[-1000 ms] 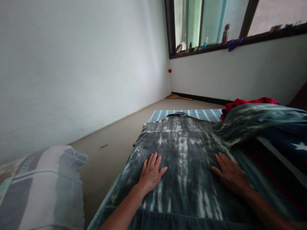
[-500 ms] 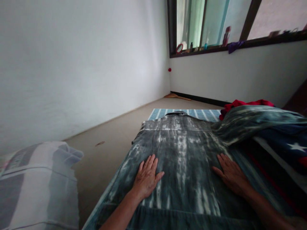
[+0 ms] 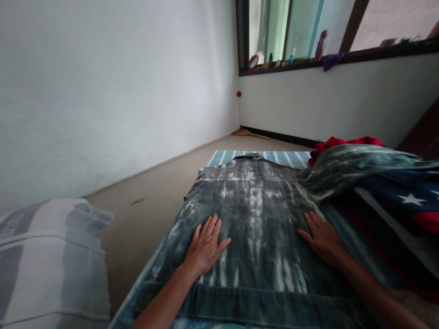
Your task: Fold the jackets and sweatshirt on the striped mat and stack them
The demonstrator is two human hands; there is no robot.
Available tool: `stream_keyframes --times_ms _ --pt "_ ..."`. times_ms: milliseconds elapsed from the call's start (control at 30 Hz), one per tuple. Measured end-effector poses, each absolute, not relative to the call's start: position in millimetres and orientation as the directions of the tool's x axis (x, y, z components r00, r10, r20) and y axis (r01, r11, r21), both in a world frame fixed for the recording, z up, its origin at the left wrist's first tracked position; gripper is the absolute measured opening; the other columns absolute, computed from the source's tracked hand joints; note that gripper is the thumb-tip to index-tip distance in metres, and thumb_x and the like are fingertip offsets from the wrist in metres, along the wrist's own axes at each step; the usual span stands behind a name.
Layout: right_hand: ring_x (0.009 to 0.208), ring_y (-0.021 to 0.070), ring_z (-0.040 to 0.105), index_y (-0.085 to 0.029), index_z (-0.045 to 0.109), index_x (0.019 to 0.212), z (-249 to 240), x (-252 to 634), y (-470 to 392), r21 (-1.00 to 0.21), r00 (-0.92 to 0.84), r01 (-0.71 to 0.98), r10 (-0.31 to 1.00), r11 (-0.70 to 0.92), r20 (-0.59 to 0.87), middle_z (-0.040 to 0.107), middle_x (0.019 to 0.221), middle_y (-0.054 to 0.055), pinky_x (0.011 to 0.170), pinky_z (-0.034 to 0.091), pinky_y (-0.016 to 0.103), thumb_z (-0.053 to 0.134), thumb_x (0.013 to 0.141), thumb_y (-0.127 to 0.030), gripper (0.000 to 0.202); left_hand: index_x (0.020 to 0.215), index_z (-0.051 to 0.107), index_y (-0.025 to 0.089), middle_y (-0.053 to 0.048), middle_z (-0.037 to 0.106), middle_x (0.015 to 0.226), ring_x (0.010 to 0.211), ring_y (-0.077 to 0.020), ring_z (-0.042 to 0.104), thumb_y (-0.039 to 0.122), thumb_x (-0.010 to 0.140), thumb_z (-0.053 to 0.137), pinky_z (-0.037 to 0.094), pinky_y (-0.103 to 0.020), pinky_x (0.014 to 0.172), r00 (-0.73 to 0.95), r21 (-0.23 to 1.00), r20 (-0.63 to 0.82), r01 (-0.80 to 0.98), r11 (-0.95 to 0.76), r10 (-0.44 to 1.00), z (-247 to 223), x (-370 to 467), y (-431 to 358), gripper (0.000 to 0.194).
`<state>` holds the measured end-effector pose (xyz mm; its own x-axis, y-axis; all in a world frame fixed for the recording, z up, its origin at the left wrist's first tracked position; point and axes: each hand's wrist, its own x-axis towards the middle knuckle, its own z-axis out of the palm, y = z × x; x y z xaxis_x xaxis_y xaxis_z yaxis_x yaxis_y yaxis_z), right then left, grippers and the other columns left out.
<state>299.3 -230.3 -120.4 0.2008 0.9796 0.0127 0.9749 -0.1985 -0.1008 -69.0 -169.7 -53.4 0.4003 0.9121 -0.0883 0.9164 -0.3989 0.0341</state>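
A dark grey-green denim jacket (image 3: 255, 228) with pale bleached streaks lies spread back side up, its collar at the far end and its hem towards me. My left hand (image 3: 205, 245) rests flat on the left half of its back, fingers stretched out and thumb apart. On the right half lies my right hand (image 3: 322, 238), also flat with its fingers extended. The jacket's right sleeve (image 3: 370, 167) stretches out over a heap of clothes. Its left sleeve is mostly out of sight at the jacket's left edge.
Under the jacket is a blue-and-white striped cover (image 3: 222, 157). To the right lie a navy cloth with white stars (image 3: 411, 199) and a red garment (image 3: 346, 141). A wrapped bundle (image 3: 51, 265) stands at the left. Small bottles and a round mirror (image 3: 253, 62) line the windowsill.
The view has shifted slightly, so everything sits a little higher and further left, and more of the jacket's hem shows. Both hands stay flat on the jacket in nearly the same places.
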Motion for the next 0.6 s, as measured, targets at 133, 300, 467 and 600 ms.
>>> stream_keyframes --times_ms 133,300,467,600 --pt "0.14 0.0253 0.024 -0.007 0.035 0.144 -116 300 -229 -0.111 0.2 0.975 0.979 -0.194 0.045 0.03 0.151 0.014 0.113 0.023 0.042 0.028 0.091 -0.053 0.07 0.145 0.035 0.016 -0.012 0.023 0.155 0.143 -0.0255 0.02 0.057 0.092 0.029 0.018 -0.048 0.115 0.417 0.053 -0.074 0.909 -0.414 0.906 -53 -73 -178 0.067" --pt "0.134 0.0313 0.036 -0.007 0.048 0.135 -95 279 -257 -0.137 0.07 0.99 0.977 -0.042 0.201 0.041 0.143 0.02 0.111 0.027 0.046 0.043 0.088 -0.05 0.064 0.145 0.034 0.017 -0.012 0.022 0.155 0.143 -0.0275 0.017 0.061 0.09 0.033 0.019 -0.051 0.114 0.486 0.109 -0.15 0.874 -0.474 0.861 -43 -82 -215 0.07" --pt "0.129 0.0275 0.044 -0.021 0.047 0.137 -63 233 -317 -0.193 -0.578 0.767 0.789 0.612 0.208 0.048 0.14 0.011 0.106 0.038 0.043 0.055 0.088 -0.038 0.052 0.146 0.032 0.024 -0.011 0.022 0.155 0.142 -0.0313 0.019 0.065 0.081 0.05 0.024 -0.054 0.113 0.662 0.176 -0.143 0.748 -0.64 0.736 -40 -92 -257 0.079" --pt "0.123 0.0294 0.051 -0.014 0.053 0.13 -55 215 -334 -0.204 -0.689 0.683 0.711 0.702 0.142 0.054 0.133 0.015 0.101 0.044 0.044 0.054 0.083 -0.017 0.047 0.146 0.03 0.024 -0.013 0.025 0.154 0.141 -0.0345 0.021 0.052 0.073 0.068 0.027 -0.057 0.111 0.692 0.174 -0.104 0.719 -0.672 0.714 -44 -94 -269 0.087"
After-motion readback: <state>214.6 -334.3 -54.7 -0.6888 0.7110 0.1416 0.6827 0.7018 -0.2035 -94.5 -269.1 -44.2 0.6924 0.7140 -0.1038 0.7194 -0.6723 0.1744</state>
